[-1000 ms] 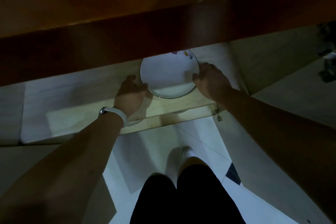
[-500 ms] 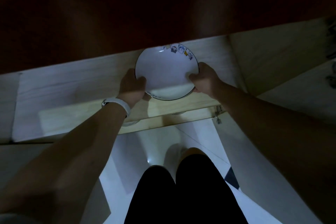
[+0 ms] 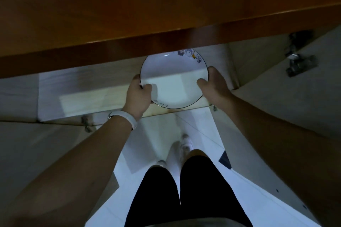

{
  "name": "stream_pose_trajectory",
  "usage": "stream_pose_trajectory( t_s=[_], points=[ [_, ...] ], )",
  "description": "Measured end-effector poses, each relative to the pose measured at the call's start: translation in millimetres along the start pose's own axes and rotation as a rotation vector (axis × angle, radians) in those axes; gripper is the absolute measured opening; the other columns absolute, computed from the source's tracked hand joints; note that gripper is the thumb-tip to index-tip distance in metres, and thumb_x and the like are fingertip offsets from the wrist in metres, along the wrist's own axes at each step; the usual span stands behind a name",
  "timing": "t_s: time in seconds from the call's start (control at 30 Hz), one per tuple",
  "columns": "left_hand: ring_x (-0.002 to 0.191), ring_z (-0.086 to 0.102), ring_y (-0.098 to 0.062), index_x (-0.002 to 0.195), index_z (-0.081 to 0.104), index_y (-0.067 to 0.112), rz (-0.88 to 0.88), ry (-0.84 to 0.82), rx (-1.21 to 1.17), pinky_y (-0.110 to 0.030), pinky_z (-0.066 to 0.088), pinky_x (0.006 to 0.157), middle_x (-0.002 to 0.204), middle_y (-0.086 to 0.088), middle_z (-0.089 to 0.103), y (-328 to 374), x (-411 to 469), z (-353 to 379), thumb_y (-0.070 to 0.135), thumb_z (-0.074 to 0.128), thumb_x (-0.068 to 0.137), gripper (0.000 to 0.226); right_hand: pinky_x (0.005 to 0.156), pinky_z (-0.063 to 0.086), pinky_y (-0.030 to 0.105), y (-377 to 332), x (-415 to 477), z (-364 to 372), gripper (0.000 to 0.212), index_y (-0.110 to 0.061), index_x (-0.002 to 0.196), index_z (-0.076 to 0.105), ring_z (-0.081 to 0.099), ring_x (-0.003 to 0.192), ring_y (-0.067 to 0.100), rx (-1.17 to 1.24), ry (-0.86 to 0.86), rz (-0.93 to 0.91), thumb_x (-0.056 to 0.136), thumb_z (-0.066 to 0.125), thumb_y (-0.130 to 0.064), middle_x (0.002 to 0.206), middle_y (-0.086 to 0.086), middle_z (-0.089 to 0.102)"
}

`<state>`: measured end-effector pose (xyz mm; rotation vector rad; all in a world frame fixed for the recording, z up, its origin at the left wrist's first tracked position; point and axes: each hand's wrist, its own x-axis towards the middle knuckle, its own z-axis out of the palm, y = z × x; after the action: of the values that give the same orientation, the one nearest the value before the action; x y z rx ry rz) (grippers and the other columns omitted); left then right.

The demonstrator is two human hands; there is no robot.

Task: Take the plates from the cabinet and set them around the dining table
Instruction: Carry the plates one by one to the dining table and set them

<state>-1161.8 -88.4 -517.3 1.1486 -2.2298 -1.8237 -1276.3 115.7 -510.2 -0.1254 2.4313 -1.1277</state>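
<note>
White plate point(image 3: 174, 83) over the cabinet shelf point(image 3: 92, 97), opposite rims in the pinch of left hand point(image 3: 137, 97) and right hand point(image 3: 214, 86)

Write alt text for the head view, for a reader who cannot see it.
Seen from above in dim light, a person's left hand and right hand grip opposite edges of a white, dark-rimmed plate at the front of an open low cabinet. A brown wooden top overhangs it.

A white wristband point(image 3: 124, 118) is worn behind the left hand point(image 3: 138, 96); black shorts point(image 3: 184, 193) and white shoes point(image 3: 185, 141) are seen toward six o'clock.
</note>
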Motion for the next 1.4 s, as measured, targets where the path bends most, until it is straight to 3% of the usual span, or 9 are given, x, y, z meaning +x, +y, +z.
stream_pose_trajectory(
  t_s=[0.17,0.3,0.43,0.53,0.73,0.83,1.1,1.23,1.4],
  points=[
    [0.103,0.065,-0.024,0.124,0.057,0.025,-0.029,-0.019,-0.034,-0.046,0.058,0.079,0.114,0.0,0.067,0.9,-47.1,-17.6,0.012,0.047,0.089,0.039,0.076,0.052,0.034,-7.6,-49.5,-0.7,0.036,-0.014,0.103,0.057,0.062,0.089,0.024,-0.018,-0.015,0.054,0.072,0.049,-0.031,0.099,0.002,0.066],
    [0.106,0.063,-0.016,0.129,0.055,0.021,-0.052,-0.05,-0.091,-0.043,0.056,0.087,0.117,0.007,0.065,-1.8,-88.3,-33.5,0.004,0.047,0.093,0.04,0.069,0.049,0.015,-11.0,-96.4,-1.6,0.031,-0.008,0.107,0.06,0.063,0.09,0.017,0.083,-0.023,0.055,0.078,0.052,-0.015,0.097,0.001,0.066],
    [0.107,0.064,-0.021,0.127,0.058,0.019,-0.083,-0.061,-0.133,-0.048,0.054,0.091,0.115,0.004,0.068,-0.7,-127.9,-48.4,0.002,0.047,0.093,0.04,0.079,0.055,0.033,-18.7,-145.5,-4.6,0.041,-0.016,0.113,0.062,0.064,0.093,0.018,0.152,-0.018,0.074,0.073,0.049,-0.014,0.101,0.0,0.069],
    [0.106,0.065,-0.025,0.127,0.058,0.023,-0.101,-0.079,-0.183,-0.043,0.055,0.084,0.112,0.003,0.07,10.6,-159.8,-55.4,0.005,0.046,0.092,0.041,0.073,0.056,0.037,-26.8,-180.0,-12.3,0.044,-0.023,0.11,0.062,0.065,0.089,0.017,0.192,0.014,0.124,0.069,0.045,-0.019,0.096,-0.002,0.069],
    [0.096,0.066,-0.021,0.118,0.061,0.027,-0.123,-0.1,-0.331,-0.034,0.055,0.071,0.11,0.001,0.071,52.2,-213.8,-69.4,0.003,0.049,0.094,0.036,0.063,0.052,0.02,-58.3,-246.3,-44.6,0.037,-0.028,0.106,0.059,0.063,0.081,0.004,0.269,0.107,0.156,0.081,0.046,-0.004,0.088,-0.008,0.067],
    [0.096,0.067,-0.021,0.111,0.065,0.03,-0.081,-0.129,-0.368,-0.035,0.055,0.075,0.103,0.007,0.073,75.1,-232.6,-73.9,0.001,0.049,0.093,0.038,0.054,0.045,0.008,-75.2,-272.6,-62.5,0.037,-0.027,0.106,0.058,0.059,0.068,-0.007,0.341,0.169,0.144,0.083,0.045,0.0,0.087,-0.012,0.066],
    [0.082,0.066,-0.002,0.1,0.066,0.03,0.124,-0.223,-0.334,-0.024,0.052,0.071,0.089,0.019,0.073,143.9,-269.8,-60.3,-0.006,0.049,0.089,0.041,0.058,0.05,0.022,-100.7,-330.3,-119.1,0.033,-0.026,0.092,0.062,0.062,0.069,0.009,0.507,0.377,0.105,0.082,0.047,0.002,0.081,-0.006,0.068],
    [0.086,0.064,-0.018,0.092,0.07,0.036,0.158,-0.322,-0.34,-0.041,0.048,0.077,0.092,0.011,0.072,171.7,-296.4,-42.7,0.007,0.053,0.082,0.035,0.055,0.05,0.017,-97.4,-363.0,-152.5,0.03,-0.026,0.092,0.061,0.062,0.067,0.002,0.609,0.482,0.101,0.085,0.049,0.0,0.081,-0.009,0.067],
    [0.097,0.066,-0.02,0.09,0.072,0.046,0.23,-0.441,-0.344,-0.045,0.052,0.085,0.098,0.013,0.074,201.4,-347.1,-5.4,-0.001,0.049,0.088,0.052,0.072,0.057,0.033,-75.1,-412.5,-198.1,0.039,-0.032,0.1,0.066,0.068,0.088,0.015,0.665,0.549,0.082,0.082,0.05,-0.001,0.095,-0.007,0.073]
  ],
)
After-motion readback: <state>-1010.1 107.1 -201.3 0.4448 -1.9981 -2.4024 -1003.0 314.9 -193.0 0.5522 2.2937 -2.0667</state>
